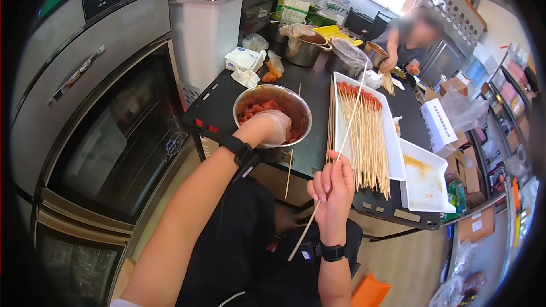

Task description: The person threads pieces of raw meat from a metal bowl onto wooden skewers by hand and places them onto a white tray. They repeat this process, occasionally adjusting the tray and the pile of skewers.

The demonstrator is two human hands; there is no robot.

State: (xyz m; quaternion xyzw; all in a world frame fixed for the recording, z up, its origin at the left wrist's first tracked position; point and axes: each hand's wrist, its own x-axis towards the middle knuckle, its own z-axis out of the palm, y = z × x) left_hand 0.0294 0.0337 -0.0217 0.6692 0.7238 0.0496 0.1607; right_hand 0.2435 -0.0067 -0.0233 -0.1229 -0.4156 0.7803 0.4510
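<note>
My left hand (275, 127), in a clear plastic glove, reaches into a steel bowl (306, 109) of red meat pieces (260, 108); its fingers are hidden there. A long thin wooden skewer (356, 102) is pinched in my bare right hand (331, 186), slanting up over the white tray. Many skewers (364, 153) lie side by side in that white tray (394, 153), with red meat on their far ends.
A second white tray (424, 185) with yellowish liquid stands at the right. Across the black table (219, 99), a person (406, 45) handles skewers near steel pots (304, 51). A tissue pack (243, 58) lies behind the bowl. Shelves (495, 193) stand at the right.
</note>
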